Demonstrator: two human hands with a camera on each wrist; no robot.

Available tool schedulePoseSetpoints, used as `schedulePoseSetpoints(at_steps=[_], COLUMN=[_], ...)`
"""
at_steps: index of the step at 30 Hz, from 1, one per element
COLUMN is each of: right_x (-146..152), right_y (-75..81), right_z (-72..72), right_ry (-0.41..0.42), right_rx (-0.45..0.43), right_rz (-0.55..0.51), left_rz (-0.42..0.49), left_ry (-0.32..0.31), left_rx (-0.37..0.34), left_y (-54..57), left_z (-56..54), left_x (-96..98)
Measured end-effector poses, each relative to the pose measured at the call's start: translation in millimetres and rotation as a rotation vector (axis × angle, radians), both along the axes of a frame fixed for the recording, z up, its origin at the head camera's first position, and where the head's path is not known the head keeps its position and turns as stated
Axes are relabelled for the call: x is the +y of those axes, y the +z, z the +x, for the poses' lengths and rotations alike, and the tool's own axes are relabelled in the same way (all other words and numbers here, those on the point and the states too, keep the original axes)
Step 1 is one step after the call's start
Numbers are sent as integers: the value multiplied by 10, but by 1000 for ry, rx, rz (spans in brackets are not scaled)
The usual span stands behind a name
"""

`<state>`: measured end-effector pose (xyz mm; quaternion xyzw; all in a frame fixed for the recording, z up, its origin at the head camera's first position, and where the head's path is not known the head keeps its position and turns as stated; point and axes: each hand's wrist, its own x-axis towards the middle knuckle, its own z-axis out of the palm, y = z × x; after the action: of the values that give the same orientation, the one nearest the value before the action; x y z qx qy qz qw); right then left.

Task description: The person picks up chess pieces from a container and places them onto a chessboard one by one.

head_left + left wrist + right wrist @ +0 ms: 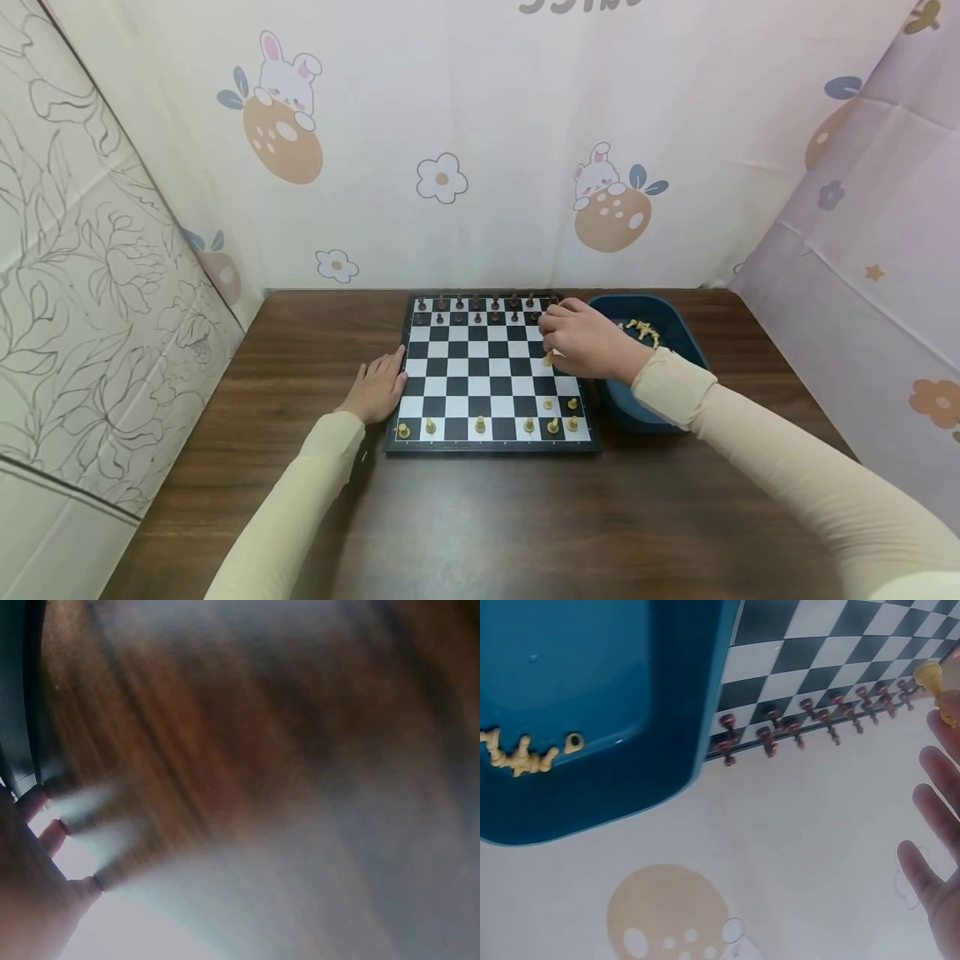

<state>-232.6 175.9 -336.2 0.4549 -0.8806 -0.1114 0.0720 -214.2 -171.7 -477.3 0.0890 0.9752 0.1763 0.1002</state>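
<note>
My right hand (583, 340) is over the right side of the chessboard (478, 341). It pinches a yellow chess piece (928, 678) by its narrow end, wide base pointing away from the fingers; its exact kind is too blurred to name. My left hand (377, 386) rests at the board's left edge, fingers extended. In the left wrist view, the fingers of that hand (37, 877) meet the dark board rim. Several yellow pieces (480, 424) stand along the near row, with two yellow pawns (572, 403) in front of them at the right. Dark red pieces (477, 317) line the two far rows.
A blue bin (637, 408) stands right of the board, under the right forearm, with several yellow pieces (643, 330) lying inside. The brown wooden table (480, 525) extends to a patterned curtain (480, 225) at the back and sides.
</note>
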Motion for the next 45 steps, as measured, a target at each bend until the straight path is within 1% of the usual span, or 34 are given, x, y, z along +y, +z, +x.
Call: schedulePoseSetpoints(at_steps=[5,12,21,29,36,41,45], right_x=[-138,-354,-622,-913,-1097,-1179,-1230], right_y=[-7,-15,-106,-183,-266,-371,-443], right_z=[11,33,76,174,270,317,349], right_ry=[68,135,222,305,335,355,367], right_rx=[25,18,23,32,17,13,-13], right_rz=[-4,-17,-24,-29,27,39,60], left_rz=[7,13,11,13,15,17,16], left_ry=[-3,0,7,6,3,3,0], left_rx=[6,-5,-6,-8,-7,-7,-9], left_y=[-7,-3,42,44,25,16,0], left_z=[-1,-9,-8,5,-4,-8,-4], left_x=[-18,-23,-29,-26,-21,-19,-16])
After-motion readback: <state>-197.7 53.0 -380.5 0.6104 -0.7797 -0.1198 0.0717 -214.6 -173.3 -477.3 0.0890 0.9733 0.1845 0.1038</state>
